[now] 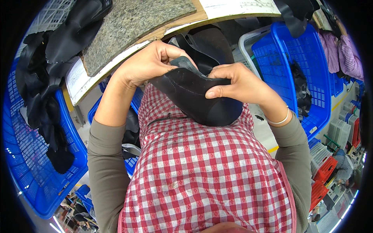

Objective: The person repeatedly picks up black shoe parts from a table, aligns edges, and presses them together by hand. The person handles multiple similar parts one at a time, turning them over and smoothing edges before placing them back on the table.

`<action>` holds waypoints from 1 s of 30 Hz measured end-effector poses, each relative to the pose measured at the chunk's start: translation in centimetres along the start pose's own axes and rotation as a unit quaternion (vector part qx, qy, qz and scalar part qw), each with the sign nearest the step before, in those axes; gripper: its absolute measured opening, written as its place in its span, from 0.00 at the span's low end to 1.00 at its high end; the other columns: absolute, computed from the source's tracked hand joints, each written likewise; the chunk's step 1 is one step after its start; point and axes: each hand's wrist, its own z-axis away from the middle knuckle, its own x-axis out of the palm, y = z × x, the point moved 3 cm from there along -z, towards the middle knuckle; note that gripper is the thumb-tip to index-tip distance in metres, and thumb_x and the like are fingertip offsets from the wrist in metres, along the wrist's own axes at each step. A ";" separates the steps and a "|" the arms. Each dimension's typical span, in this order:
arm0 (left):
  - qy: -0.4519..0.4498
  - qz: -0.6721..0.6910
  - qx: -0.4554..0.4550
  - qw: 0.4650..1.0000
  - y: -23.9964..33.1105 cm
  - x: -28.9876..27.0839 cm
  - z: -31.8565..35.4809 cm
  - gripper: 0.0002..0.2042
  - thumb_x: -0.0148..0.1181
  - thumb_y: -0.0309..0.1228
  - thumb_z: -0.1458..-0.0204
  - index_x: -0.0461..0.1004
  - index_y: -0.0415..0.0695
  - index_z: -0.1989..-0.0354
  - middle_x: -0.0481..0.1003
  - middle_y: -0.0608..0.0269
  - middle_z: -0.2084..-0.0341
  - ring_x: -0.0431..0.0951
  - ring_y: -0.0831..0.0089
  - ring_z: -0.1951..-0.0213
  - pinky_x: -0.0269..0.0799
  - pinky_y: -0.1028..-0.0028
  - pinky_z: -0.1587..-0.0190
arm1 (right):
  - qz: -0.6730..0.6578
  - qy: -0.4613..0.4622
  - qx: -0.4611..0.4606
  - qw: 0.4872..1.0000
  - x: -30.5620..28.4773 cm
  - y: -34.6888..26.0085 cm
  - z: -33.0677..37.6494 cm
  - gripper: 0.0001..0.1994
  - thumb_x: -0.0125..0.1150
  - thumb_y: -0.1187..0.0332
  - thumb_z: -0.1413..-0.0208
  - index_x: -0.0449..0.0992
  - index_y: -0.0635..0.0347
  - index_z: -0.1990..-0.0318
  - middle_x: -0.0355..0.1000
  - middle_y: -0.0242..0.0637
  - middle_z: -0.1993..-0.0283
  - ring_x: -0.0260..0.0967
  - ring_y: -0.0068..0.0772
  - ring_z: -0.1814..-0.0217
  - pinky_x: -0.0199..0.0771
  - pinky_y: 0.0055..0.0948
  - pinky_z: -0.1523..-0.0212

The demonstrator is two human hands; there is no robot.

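Both hands hold a black leather shoe upper (194, 97) in front of my apron. A curved line of stitching runs across its side, and a grey-green inner face shows along the top edge. My left hand (153, 62) pinches the upper's left end between thumb and fingers. On the other side my right hand (241, 83) grips the top edge, thumb outside and fingers tucked inside, partly hidden. Behind the upper, more black leather pieces (208, 44) lie at the table's near edge.
A grey stone slab (136, 27) rests on the worktable (72, 79). Blue plastic baskets stand at the left (42, 194) and right (320, 81); black leather pieces (58, 128) drape over the left one. A person in a purple checked sleeve (347, 56) is at the far right, near red crates (324, 171).
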 end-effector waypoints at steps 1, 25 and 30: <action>0.023 0.001 -0.018 1.000 -0.2 0.0 0.0 0.11 0.70 0.20 0.46 0.84 0.33 0.54 0.86 0.59 0.62 0.86 0.76 0.61 0.82 0.76 0.53 | 0.016 0.011 -0.006 1.000 0.2 0.1 -0.1 0.15 0.79 0.60 0.47 0.86 0.63 0.60 0.78 0.34 0.71 0.72 0.17 0.66 0.73 0.27 0.63; 0.168 0.009 -0.047 0.985 1.1 1.5 3.6 0.16 0.67 0.30 0.38 0.78 0.34 0.46 0.83 0.61 0.59 0.81 0.79 0.56 0.75 0.78 0.50 | 0.013 0.026 0.068 0.997 0.1 0.7 -1.2 0.14 0.73 0.58 0.42 0.86 0.61 0.60 0.80 0.41 0.69 0.76 0.35 0.70 0.73 0.33 0.66; 0.237 -0.065 -0.004 0.969 0.4 4.0 4.4 0.15 0.70 0.25 0.41 0.75 0.35 0.49 0.80 0.66 0.59 0.78 0.81 0.56 0.75 0.77 0.51 | 0.117 0.038 -0.052 0.991 0.2 -1.3 -2.2 0.16 0.71 0.58 0.40 0.81 0.63 0.56 0.79 0.46 0.65 0.78 0.50 0.62 0.74 0.41 0.62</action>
